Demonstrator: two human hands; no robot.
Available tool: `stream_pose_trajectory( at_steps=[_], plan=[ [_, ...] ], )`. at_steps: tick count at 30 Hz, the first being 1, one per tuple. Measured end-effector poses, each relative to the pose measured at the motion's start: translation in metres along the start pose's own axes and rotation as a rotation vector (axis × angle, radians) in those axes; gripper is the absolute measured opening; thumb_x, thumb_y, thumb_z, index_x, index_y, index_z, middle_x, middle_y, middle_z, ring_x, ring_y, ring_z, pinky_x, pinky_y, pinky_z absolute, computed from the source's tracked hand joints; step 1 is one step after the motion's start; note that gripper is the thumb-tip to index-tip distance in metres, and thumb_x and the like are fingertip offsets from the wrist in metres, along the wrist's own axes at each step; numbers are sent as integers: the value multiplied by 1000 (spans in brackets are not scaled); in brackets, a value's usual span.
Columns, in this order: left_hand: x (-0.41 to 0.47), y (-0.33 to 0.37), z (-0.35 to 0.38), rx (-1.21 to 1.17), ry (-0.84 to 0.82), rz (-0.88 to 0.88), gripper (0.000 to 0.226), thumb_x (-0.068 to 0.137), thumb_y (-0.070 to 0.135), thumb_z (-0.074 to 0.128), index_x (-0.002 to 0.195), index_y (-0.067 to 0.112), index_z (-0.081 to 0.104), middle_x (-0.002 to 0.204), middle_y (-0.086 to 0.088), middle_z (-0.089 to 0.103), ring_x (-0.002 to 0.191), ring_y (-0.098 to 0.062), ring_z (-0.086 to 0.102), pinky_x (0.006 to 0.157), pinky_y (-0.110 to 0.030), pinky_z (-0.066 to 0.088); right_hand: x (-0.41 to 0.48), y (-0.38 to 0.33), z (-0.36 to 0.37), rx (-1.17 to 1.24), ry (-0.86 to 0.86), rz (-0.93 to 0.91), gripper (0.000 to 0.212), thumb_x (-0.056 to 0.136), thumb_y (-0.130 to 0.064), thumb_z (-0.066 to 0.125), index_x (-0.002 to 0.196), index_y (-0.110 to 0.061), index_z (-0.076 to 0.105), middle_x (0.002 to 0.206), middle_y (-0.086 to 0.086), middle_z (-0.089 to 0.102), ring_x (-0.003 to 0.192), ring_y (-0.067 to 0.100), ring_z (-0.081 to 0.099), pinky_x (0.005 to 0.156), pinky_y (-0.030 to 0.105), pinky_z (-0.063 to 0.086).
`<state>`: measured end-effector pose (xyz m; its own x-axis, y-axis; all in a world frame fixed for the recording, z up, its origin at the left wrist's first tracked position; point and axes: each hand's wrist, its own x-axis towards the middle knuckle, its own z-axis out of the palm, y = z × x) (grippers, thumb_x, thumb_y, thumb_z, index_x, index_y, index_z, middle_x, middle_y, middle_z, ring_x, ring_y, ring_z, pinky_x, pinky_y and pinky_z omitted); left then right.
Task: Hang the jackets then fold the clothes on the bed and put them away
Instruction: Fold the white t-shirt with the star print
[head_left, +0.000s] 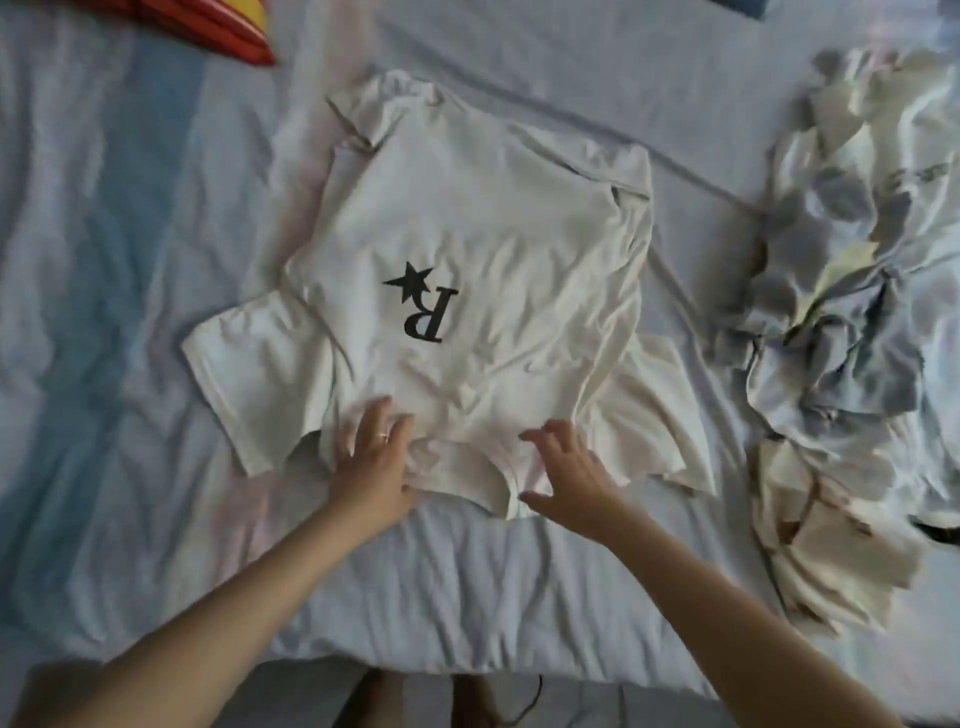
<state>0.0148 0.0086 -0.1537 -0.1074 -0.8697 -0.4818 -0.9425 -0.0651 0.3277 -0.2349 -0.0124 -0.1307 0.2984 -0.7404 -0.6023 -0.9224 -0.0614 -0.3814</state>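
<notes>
Lying flat, white T-shirt (467, 234) — black star (408, 283), "R" print (431, 317), left hand (371, 457), right hand (566, 478), fingers spread

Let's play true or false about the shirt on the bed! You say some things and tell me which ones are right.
1. The white T-shirt has a black star and a letter R. True.
2. The shirt is folded into a small square. False: it lies spread out with both sleeves out.
3. The left hand wears a ring. True.
4. The pile of clothes is to the left of the shirt. False: it is on the right.
5. The right hand holds a hanger. False: it holds nothing, and its fingers are spread.
</notes>
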Motion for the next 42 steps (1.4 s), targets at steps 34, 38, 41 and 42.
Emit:
stream_pose_trajectory(
  at_steps=[34,38,41,42],
  plan=[
    [-115,-70,-30,151,-1162,106,33,70,26,76,101,22,65,99,1,67,94,-17,64,81,-32,50,-136,18,23,-310,-1115,395,61,78,-34,75,130,-13,53,116,1,57,104,18,55,81,24,43],
    [-69,-76,-72,19,-665,81,22,71,21,75,72,31,55,74,13,59,77,-9,58,63,-17,41,-108,42,-19,-139,-453,519,24,82,-28,67,101,-14,70,88,1,63,83,17,61,66,22,41],
    [-4,-52,-148,-45,-52,15,13,78,22,74,77,25,61,81,1,67,84,-25,64,64,-30,42,-73,45,-102,172,326,626,15,86,-16,59,89,-20,73,87,10,65,90,30,63,71,30,43],
    [14,-41,-173,-15,132,-15,7,81,20,71,85,22,65,89,-4,69,87,-29,64,65,-31,42,-63,42,-128,257,502,625,23,84,-13,55,97,-17,74,92,14,67,93,34,63,73,32,44]
  ],
)
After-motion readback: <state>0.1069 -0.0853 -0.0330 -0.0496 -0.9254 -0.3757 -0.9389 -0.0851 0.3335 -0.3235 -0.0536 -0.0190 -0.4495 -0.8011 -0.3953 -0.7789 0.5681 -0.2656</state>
